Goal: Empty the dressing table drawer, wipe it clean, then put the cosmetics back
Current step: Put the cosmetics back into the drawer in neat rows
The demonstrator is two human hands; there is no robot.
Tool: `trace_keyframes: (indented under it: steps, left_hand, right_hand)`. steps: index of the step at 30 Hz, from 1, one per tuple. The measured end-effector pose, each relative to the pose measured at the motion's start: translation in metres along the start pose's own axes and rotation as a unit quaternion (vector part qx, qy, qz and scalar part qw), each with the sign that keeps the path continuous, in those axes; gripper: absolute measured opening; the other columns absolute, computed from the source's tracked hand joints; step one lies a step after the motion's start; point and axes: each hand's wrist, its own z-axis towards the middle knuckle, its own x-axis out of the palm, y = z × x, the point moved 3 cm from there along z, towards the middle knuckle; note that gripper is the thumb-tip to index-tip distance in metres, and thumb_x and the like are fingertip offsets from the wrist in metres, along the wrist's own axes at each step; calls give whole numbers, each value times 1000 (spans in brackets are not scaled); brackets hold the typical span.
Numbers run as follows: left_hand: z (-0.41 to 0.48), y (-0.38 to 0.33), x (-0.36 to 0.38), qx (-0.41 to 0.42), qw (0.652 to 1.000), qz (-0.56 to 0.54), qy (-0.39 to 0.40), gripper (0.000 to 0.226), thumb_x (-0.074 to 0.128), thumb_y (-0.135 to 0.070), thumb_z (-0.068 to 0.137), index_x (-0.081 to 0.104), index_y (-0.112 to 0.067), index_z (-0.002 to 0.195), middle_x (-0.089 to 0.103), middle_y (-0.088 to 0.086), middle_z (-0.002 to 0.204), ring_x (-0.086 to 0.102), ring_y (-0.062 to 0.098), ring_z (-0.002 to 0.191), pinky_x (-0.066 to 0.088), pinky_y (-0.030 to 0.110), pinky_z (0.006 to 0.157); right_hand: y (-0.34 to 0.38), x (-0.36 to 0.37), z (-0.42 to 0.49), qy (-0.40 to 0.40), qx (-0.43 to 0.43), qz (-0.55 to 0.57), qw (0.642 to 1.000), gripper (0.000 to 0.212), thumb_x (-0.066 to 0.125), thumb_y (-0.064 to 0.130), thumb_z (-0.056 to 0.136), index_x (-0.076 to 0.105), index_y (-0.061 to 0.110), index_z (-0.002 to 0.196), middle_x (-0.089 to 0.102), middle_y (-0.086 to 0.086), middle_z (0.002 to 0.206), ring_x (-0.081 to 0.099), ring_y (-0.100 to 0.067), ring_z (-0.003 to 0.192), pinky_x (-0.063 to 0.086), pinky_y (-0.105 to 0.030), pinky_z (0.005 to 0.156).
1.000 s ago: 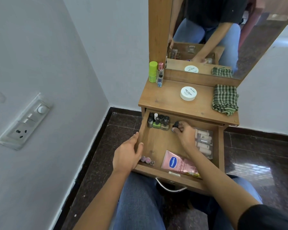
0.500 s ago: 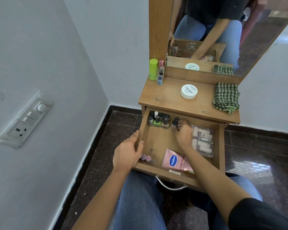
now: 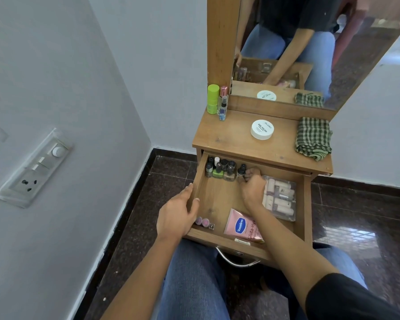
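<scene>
Your left hand (image 3: 178, 215) grips the drawer (image 3: 307, 204) wall. Your right hand (image 3: 252, 187) curls its fingers against the dark-capped bottle (image 3: 241, 170) at the drawer's back; I cannot tell whether they pinch it. Nudge sideways and the neighbouring bottles (image 3: 219, 169) may topple.

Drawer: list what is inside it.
Bottles at the back, a clear case right, a pink tube in front, small pink pieces front left. The right hand hides whatever is under it.
</scene>
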Motion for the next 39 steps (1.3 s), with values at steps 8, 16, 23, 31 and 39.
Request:
trace_keyframes:
  steps: [8, 16, 23, 31, 39]
  left_hand:
    - [0, 0, 0, 10, 1000, 4, -2, 49, 46, -41, 98, 43, -29, 145, 55, -7, 138, 56, 11, 121, 48, 30, 96]
    - [0, 0, 0, 20, 1000, 4, -7, 48, 47, -40, 98, 44, -27, 144, 55, -6, 139, 58, 12, 118, 50, 31, 94]
    - [0, 1, 0, 7, 1000, 6, -5, 48, 47, -41, 97, 43, -30, 144, 61, -6, 132, 61, 12, 111, 50, 30, 89]
    - [1, 2, 0, 9, 1000, 8, -2, 49, 45, -42, 97, 43, -30, 144, 58, -8, 135, 60, 10, 114, 51, 31, 92]
    - [1, 1, 0, 10, 1000, 2, -6, 48, 46, -41, 97, 44, -29, 144, 55, -9, 138, 59, 9, 115, 50, 30, 94]
  right_hand:
    - [3, -5, -6, 13, 3, -19, 1000, 22, 68, 6, 81, 53, 10, 97, 61, -6, 86, 59, -25, 83, 49, -36, 74]
    - [32, -45, -38, -2, -77, 5, 997, 11, 63, 6, 84, 61, 9, 94, 62, 1, 84, 57, -12, 79, 45, -18, 69]
    - [118, -58, -42, 41, -276, 20, 960, 9, 63, 9, 85, 61, 11, 94, 62, 0, 86, 57, -14, 76, 49, -26, 67]
    - [199, -33, 60, 9, -284, -24, 958, 26, 65, 7, 81, 60, 9, 106, 55, -3, 101, 53, -23, 98, 42, -27, 81]
    - [207, -16, 94, 9, -214, -4, 977, 24, 72, 21, 81, 49, 16, 83, 54, -2, 84, 48, -17, 73, 43, -31, 64]
